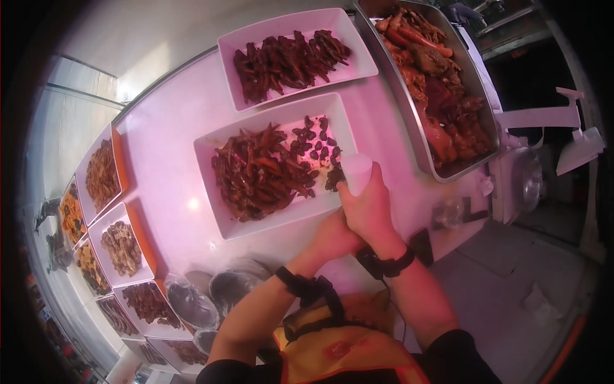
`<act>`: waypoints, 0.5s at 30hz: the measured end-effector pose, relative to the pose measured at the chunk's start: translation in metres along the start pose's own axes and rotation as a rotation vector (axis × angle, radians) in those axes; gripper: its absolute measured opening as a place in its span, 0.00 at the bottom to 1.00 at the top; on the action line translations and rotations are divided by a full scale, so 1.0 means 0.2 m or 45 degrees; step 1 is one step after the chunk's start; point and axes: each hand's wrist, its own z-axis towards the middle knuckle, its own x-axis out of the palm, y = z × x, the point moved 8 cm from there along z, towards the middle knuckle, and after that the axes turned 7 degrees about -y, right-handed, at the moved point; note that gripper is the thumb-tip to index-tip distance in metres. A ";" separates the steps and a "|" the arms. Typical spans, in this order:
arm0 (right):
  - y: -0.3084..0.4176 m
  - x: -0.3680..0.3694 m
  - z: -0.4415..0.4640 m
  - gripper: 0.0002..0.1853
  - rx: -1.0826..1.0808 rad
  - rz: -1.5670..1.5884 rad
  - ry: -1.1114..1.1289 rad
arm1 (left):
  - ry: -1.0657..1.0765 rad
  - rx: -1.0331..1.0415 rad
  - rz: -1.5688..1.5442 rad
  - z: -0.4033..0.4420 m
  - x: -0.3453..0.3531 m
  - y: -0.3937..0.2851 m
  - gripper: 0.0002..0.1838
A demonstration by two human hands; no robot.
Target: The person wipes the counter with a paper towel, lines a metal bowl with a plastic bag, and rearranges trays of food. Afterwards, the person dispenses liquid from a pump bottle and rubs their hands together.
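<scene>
My right hand (372, 203) is closed around a white, cup-shaped cylinder (357, 171) near the right rim of a white tray (220, 221). What exactly the cylinder is, I cannot make out. My left hand (338, 233) rests against the heel of the right one, just below the tray's corner, its fingers mostly hidden. Inside the tray, long dark-brown glazed meat pieces (256, 169) fill the left and middle. Small dark lumps of meat (313, 144) lie scattered at its right end.
Behind stands another white tray (227, 48) of dark braised pieces. A deep metal pan (419, 121) of reddish braised meat is at the right. Smaller food trays (121, 169) line the left side. Plastic-covered bowls (192, 304) sit at the front edge. A white scale-like device (524, 179) is far right.
</scene>
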 end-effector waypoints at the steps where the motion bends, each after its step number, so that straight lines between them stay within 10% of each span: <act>1: -0.02 0.00 -0.01 0.29 0.032 -0.015 -0.003 | -0.025 0.044 0.066 0.00 0.01 0.01 0.27; 15: -0.11 -0.07 -0.18 0.30 0.019 -0.009 0.014 | -0.057 0.030 0.041 -0.17 0.11 0.02 0.21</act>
